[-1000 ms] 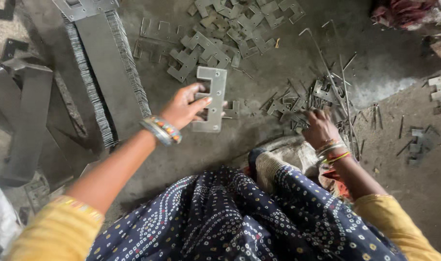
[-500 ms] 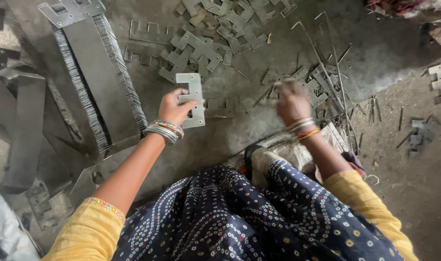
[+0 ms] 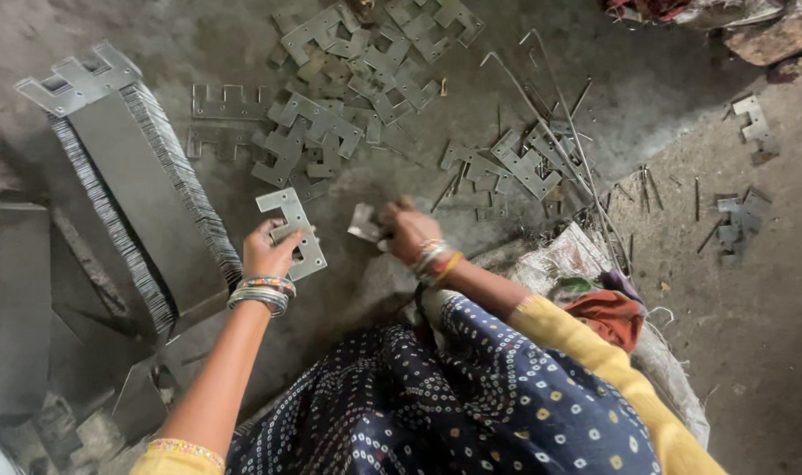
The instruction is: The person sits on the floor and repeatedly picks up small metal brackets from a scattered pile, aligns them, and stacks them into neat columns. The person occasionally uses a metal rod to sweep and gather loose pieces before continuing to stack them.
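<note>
My left hand [image 3: 269,251] grips a flat grey metal plate [image 3: 294,229] with notches and punched holes, holding it up just right of a long slanted stack of thin metal sheets [image 3: 146,202]. My right hand [image 3: 405,227] is closed on a smaller metal piece [image 3: 364,222] a short way right of the plate. Both wrists wear bangles. My lap in dark dotted cloth fills the bottom of the view.
Several loose notched plates [image 3: 348,70] lie scattered on the dusty floor ahead. More plates and thin metal rods [image 3: 550,132] lie to the right. A white sack with orange cloth [image 3: 603,308] sits by my right side. Flat metal strips [image 3: 23,299] lie at left.
My right hand has moved left from the rod pile toward the plate, now holding a small piece. My left hand keeps its plate, which sits closer to my body.
</note>
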